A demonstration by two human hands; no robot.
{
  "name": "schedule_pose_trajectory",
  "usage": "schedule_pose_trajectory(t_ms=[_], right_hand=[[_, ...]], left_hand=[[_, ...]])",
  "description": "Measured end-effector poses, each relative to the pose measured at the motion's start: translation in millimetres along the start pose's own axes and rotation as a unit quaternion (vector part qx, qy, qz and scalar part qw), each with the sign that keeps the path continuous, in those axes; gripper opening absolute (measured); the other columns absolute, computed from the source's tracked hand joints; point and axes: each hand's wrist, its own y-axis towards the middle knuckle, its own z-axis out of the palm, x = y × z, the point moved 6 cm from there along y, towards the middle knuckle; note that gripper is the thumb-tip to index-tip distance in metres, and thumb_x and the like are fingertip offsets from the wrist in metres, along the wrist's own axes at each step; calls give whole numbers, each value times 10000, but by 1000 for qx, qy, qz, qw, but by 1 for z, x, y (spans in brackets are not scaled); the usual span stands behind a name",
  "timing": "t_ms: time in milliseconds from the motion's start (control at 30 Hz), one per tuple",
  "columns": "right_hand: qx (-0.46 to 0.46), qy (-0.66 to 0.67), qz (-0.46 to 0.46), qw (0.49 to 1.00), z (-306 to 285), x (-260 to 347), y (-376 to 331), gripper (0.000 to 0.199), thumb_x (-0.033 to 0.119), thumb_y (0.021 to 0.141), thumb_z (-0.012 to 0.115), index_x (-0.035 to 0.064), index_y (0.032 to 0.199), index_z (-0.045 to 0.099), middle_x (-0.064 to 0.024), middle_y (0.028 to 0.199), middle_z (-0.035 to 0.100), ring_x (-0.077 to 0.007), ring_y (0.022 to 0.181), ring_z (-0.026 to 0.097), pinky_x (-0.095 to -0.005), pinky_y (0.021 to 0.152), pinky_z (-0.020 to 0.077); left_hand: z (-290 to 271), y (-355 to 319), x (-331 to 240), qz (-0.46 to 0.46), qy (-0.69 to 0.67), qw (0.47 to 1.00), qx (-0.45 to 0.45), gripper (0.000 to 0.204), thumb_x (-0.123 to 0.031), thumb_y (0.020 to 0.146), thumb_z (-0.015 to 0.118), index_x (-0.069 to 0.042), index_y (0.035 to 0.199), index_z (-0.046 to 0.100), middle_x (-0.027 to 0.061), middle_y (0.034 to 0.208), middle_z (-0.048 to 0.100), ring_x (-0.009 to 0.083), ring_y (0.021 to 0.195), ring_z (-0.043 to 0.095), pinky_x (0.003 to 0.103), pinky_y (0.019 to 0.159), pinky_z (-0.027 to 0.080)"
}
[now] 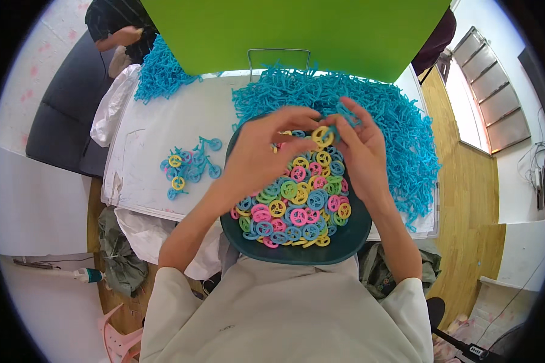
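Observation:
Above a dark green basin (284, 256) full of small plastic wheels (298, 216) in pink, yellow, blue and green, my two hands meet. My left hand (266, 145) is closed, its thumb and fingertips at the edge of a yellow toy wheel (323, 137). Facing it, my right hand (363, 148) pinches a small blue plastic frame piece (333, 132) right against that wheel. Its fingers partly cover the piece. To the left on the white table lies a cluster of toy bicycles (194, 166), blue frames with coloured wheels.
A large heap of blue frame pieces (399, 142) spreads behind and right of the basin. Another blue heap (157, 72) sits at the far left, near another person's hand (127, 36). A green panel (297, 30) stands across the table's (157, 127) back, a metal wire handle (278, 50) before it.

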Motion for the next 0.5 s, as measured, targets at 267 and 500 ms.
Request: schedule_pose_trajectory(t_ms=[267,500], right_hand=[[3,-136,-31,990,-16,0,-3,357,96,946,566,-23,1256,435,-111,984,671,-132,859,629,-243,756,501],[20,-231,31,972,-20,-2,-9,212,102,901,633,-25,1071,636,-63,849,681,-83,816,629,-213,734,490]], left_hand=[[8,-15,70,-29,320,935,150,196,-149,777,698,-23,920,651,163,852,617,365,801,604,431,707,484],[-11,-7,31,-81,85,993,-3,183,-67,853,641,-18,1029,659,130,950,648,238,793,661,315,717,524]])
